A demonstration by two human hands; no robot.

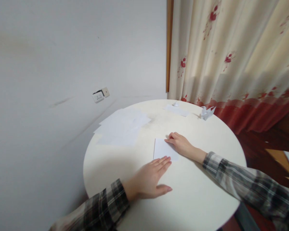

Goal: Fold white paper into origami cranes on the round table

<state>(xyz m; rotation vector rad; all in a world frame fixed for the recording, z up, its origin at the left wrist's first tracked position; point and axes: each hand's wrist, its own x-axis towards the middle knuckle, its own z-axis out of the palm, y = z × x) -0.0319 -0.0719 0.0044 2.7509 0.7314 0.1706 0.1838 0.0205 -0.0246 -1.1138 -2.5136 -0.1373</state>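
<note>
A small white sheet of paper [162, 150] lies flat on the round white table [195, 192]. My left hand [152, 178] rests with fingers stretched out, its fingertips on the sheet's near edge and its thumb spread to the right. At the sheet's upper right edge is my right hand [179, 143], its index finger on the paper and the other fingers curled. Whether that hand pinches the paper is hard to tell, since the thumb is hidden.
Several loose white sheets [122, 125] spread over the table's left back. A folded paper bird [206, 113] stands at the right back, near a small folded piece [175, 104] and a flat paper [179, 110]. Wall and curtain [207, 64] lie beyond.
</note>
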